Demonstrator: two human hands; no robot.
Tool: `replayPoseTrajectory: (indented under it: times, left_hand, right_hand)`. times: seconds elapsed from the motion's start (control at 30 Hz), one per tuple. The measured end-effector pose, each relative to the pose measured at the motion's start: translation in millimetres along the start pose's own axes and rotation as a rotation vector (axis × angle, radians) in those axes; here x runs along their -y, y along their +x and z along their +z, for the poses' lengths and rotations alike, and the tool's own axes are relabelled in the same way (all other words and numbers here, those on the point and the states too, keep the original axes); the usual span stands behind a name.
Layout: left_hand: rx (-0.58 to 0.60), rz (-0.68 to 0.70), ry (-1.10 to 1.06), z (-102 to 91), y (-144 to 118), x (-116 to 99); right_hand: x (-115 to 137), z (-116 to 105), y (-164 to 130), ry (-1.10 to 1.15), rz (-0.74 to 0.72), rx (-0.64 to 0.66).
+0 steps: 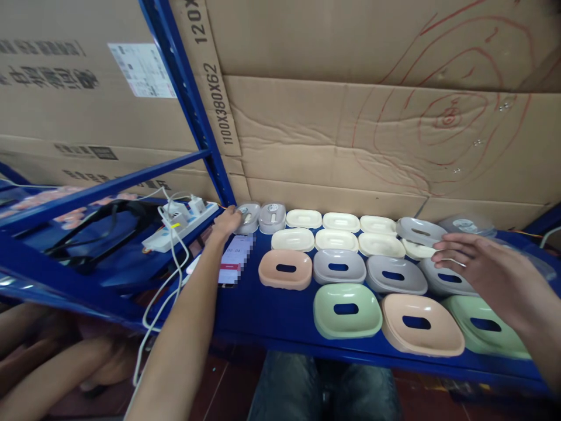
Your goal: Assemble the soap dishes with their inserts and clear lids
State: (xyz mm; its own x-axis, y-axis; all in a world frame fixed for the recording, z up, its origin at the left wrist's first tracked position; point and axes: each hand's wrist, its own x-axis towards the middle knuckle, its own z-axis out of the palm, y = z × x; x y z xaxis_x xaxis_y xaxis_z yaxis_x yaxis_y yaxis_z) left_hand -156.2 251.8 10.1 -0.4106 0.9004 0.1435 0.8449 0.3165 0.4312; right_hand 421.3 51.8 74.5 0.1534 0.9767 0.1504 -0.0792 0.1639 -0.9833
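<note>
My left hand [227, 222] reaches far back on the blue shelf [272, 318] and rests its fingers on a grey soap dish with a label [249, 216]. A second grey labelled dish [272, 217] stands right beside it. My right hand [475, 264] hovers with spread fingers over the grey dishes [442, 280] at the right, holding nothing. Rows of soap dishes cover the shelf: cream ones [340, 221] at the back, a pink one [286, 269], grey ones [339, 266], a green one [347, 310] and a larger pink one [421, 331] in front.
A white power strip [182, 228] with plugs and white cables lies left of the blue upright [193, 105]. A small card [234, 266] lies by my left wrist. Cardboard boxes [372, 117] wall the back. Another person's arms [48, 362] show at lower left.
</note>
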Motion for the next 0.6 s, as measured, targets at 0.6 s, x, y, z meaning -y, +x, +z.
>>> replayPoseTrajectory:
  times: [0.6]
  left_hand:
    - [0.113,0.116,0.195,11.2,-50.2,-75.8]
  right_hand:
    - [-2.2,8.0,-11.3,-0.134,-0.043,0.064]
